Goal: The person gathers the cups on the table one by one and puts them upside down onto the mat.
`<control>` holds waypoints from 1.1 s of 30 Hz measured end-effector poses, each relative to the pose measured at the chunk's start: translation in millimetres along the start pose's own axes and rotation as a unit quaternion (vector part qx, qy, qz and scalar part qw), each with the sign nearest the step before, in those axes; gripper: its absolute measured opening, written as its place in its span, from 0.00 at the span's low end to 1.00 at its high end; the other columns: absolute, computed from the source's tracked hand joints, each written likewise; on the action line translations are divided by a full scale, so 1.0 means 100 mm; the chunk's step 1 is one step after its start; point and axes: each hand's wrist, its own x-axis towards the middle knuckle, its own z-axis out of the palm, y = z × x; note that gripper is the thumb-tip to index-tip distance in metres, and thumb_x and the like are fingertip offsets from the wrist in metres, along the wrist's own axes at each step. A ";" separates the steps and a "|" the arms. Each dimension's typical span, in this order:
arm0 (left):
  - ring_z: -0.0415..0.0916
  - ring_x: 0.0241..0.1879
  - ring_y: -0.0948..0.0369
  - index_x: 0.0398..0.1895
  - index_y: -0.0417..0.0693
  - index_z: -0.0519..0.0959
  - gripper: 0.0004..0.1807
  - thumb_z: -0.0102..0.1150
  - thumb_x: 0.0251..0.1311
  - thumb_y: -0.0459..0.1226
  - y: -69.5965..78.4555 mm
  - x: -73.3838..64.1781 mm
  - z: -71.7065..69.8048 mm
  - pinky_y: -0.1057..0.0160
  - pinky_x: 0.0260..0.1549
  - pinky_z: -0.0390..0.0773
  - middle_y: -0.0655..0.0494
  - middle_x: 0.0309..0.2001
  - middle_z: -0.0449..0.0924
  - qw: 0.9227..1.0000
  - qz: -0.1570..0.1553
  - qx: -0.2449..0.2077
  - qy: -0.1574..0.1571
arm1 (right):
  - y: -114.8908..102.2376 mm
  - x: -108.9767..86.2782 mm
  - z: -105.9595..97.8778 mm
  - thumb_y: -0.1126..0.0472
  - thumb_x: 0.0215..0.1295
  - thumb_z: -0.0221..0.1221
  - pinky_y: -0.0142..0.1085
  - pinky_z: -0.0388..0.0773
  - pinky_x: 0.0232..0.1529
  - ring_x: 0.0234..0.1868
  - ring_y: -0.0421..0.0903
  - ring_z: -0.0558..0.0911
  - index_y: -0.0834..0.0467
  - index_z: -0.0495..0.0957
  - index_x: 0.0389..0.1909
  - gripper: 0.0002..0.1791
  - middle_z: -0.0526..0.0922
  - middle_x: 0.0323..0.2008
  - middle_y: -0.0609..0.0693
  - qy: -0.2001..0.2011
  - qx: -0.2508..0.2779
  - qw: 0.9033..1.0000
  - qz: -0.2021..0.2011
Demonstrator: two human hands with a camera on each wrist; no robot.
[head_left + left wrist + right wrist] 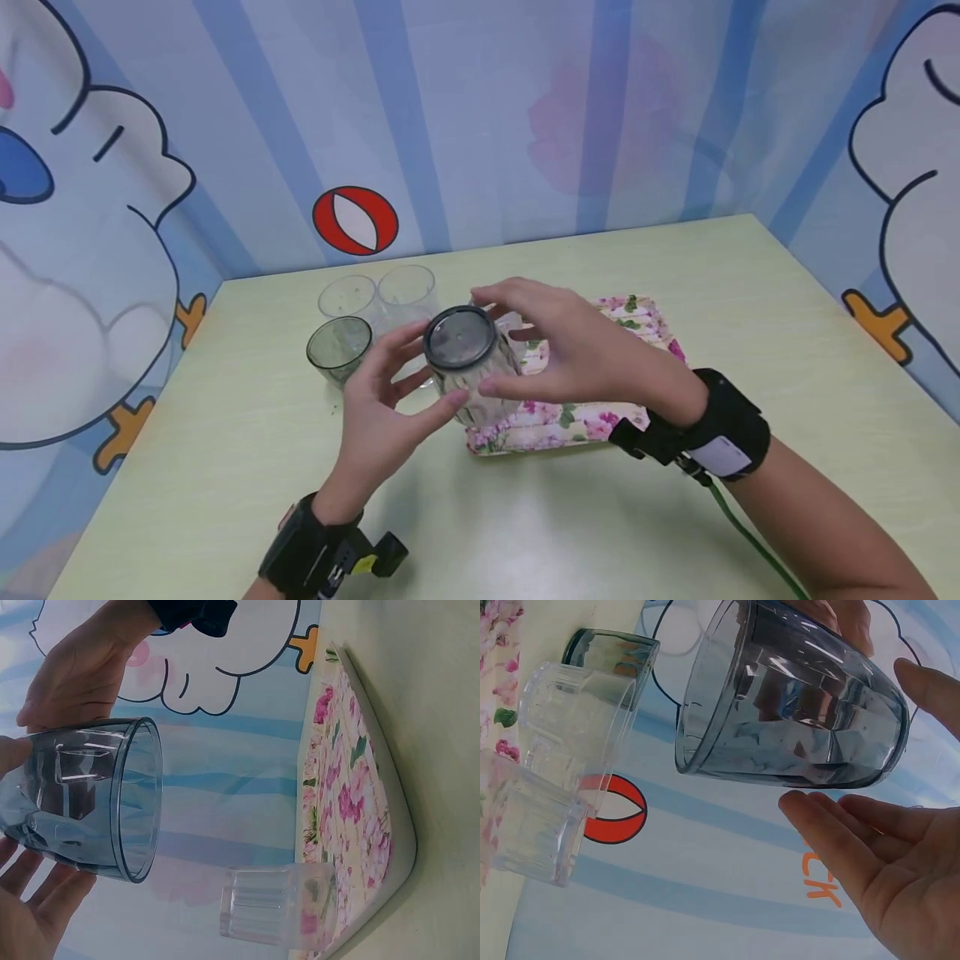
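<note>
A grey-tinted drinking glass [480,375] is held upside down in the air, its base up and its rim down. My left hand [386,417] holds it from the left, thumb in front and fingers at the far side. My right hand [566,346] stands around its right side; in the right wrist view the fingers [825,825] and thumb seem slightly apart from the glass [802,705]. Beneath and to the right lies a floral-patterned tray [600,423]. A clear glass [259,904] shows by this tray in the left wrist view.
Left of the tray, a dark greenish glass [339,350] stands on the pale table [225,467]. Clear glasses [407,287] stand behind it, close together. A printed backdrop [495,125] rises along the table's back edge. A green cable [757,542] runs from the right wrist strap.
</note>
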 end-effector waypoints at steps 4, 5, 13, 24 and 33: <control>0.75 0.58 0.69 0.63 0.49 0.70 0.38 0.70 0.44 0.24 -0.06 0.00 0.03 0.68 0.53 0.81 0.50 0.59 0.74 1.000 0.002 0.000 -0.019 | 0.02 -0.01 0.01 0.54 0.55 0.68 0.35 0.84 0.49 0.56 0.41 0.77 0.57 0.65 0.66 0.38 0.75 0.57 0.48 -0.019 0.006 1.000 0.011; 0.75 0.59 0.69 0.63 0.49 0.70 0.38 0.70 0.44 0.25 -0.08 0.00 0.04 0.68 0.53 0.81 0.50 0.59 0.75 1.000 0.003 -0.002 -0.024 | 0.03 -0.02 0.01 0.55 0.55 0.68 0.36 0.84 0.49 0.56 0.41 0.78 0.57 0.65 0.65 0.37 0.76 0.56 0.48 -0.022 0.009 1.000 0.014; 0.75 0.60 0.60 0.61 0.51 0.70 0.36 0.71 0.46 0.28 -0.23 0.01 0.10 0.65 0.53 0.82 0.53 0.59 0.74 0.998 -0.002 -0.004 -0.057 | 0.11 -0.05 0.07 0.56 0.55 0.68 0.34 0.85 0.48 0.55 0.43 0.79 0.58 0.67 0.62 0.34 0.78 0.53 0.48 -0.038 -0.003 0.998 0.048; 0.74 0.61 0.53 0.61 0.51 0.68 0.37 0.72 0.45 0.31 -0.45 -0.01 0.18 0.63 0.53 0.82 0.54 0.61 0.72 0.995 -0.018 0.023 -0.097 | 0.31 -0.09 0.25 0.55 0.52 0.70 0.34 0.83 0.50 0.56 0.45 0.79 0.58 0.68 0.60 0.35 0.78 0.53 0.50 -0.064 -0.030 0.992 0.102; 0.74 0.62 0.50 0.61 0.52 0.67 0.37 0.72 0.46 0.32 -0.57 0.00 0.20 0.62 0.53 0.82 0.53 0.62 0.70 0.991 -0.053 0.039 -0.119 | 0.49 -0.09 0.38 0.57 0.50 0.71 0.37 0.84 0.46 0.53 0.47 0.79 0.59 0.68 0.59 0.35 0.78 0.52 0.52 -0.065 -0.019 0.993 0.100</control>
